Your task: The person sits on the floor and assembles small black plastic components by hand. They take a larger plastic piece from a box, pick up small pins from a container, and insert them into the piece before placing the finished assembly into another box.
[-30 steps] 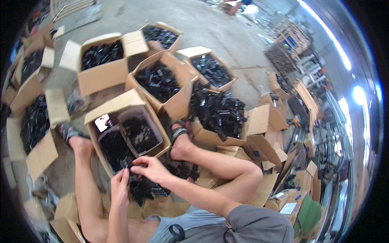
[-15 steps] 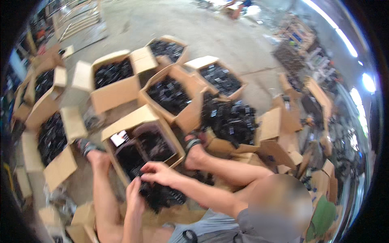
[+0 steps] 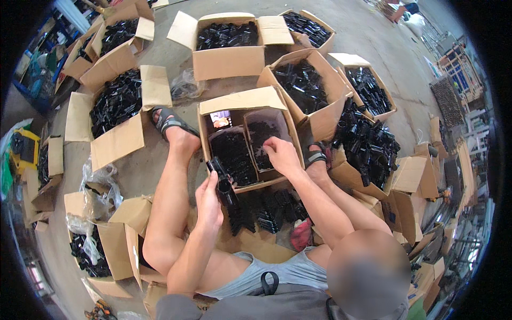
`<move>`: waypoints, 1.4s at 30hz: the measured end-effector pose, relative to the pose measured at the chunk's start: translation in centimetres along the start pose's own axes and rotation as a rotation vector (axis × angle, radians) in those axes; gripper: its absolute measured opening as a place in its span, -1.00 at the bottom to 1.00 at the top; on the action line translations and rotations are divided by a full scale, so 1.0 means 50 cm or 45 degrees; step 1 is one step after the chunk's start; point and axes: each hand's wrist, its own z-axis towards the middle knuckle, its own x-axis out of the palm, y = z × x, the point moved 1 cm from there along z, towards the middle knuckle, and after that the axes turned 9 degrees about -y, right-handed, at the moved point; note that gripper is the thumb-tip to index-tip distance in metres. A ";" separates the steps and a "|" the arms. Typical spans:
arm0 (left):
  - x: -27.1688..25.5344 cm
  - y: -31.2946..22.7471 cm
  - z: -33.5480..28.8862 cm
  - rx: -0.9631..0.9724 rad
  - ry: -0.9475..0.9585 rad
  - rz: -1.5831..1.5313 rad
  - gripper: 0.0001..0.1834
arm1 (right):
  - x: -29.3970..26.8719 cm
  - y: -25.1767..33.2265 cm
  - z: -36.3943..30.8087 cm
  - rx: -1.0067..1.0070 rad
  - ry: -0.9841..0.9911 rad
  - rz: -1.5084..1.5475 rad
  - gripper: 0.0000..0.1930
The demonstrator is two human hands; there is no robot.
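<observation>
Between my legs stands a cardboard box [image 3: 245, 100] with two inner compartments of small black pieces. In my left hand [image 3: 209, 201], at the box's near left corner, is a black plastic part [image 3: 223, 184] with a round ring-shaped opening, held tilted upward. My right hand [image 3: 282, 154] reaches over the right compartment [image 3: 264, 129], its thumb and fingertips pinched together just above the small pieces; what they hold, if anything, is too small to make out. Below the box, similar black parts [image 3: 269, 210] lie in rows on cardboard. A lit phone [image 3: 220, 119] leans in the box's far left corner.
Open cartons of black parts surround me: one at the left [image 3: 116, 141], one ahead [image 3: 228, 64], one at the right [image 3: 304, 85]. A heaped pile of black parts [image 3: 368, 144] rises beside my right foot. Clear plastic bags [image 3: 98, 184] lie on the left.
My view has swung, shifting the scene. My hands, close together near the box's front edge before, are now apart: the left holds up the black part, the right is over the right compartment.
</observation>
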 end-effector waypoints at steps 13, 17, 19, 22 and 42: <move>0.005 -0.020 0.005 0.038 -0.004 -0.083 -0.72 | 0.106 -0.077 0.073 -0.132 0.582 -0.771 -0.81; 0.007 -0.004 0.005 0.027 0.033 -0.077 -0.73 | 0.113 -0.113 0.057 -0.238 0.523 -0.733 -0.82; 0.005 0.003 0.007 0.080 0.024 -0.066 -0.71 | 0.095 -0.108 0.056 -0.262 0.591 -0.743 -0.83; 0.009 0.015 0.009 0.184 0.008 -0.023 -0.64 | 0.090 -0.122 0.048 -0.435 0.491 -0.778 -0.84; 0.041 0.035 -0.040 0.692 -0.127 0.429 -0.59 | -0.046 0.205 -0.147 0.199 0.067 0.580 -0.83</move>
